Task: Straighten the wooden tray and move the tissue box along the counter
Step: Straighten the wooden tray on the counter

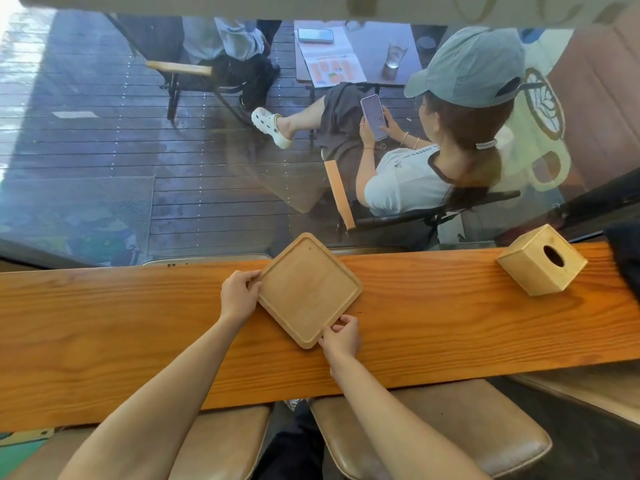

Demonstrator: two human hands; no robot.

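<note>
A square wooden tray (306, 289) lies on the long wooden counter (450, 327), turned like a diamond, its far corner jutting past the counter's back edge. My left hand (239, 295) pinches the tray's left corner. My right hand (340, 337) grips the tray's near edge by the bottom corner. A pale wooden tissue box (540, 259) with a round hole on top stands on the counter at the far right, also askew, well away from both hands.
A window runs right behind the counter; beyond it a person sits in a chair with a phone. A dark object (625, 258) rests on the counter's right end by the tissue box. Two padded stools (433, 431) stand below the counter's front edge.
</note>
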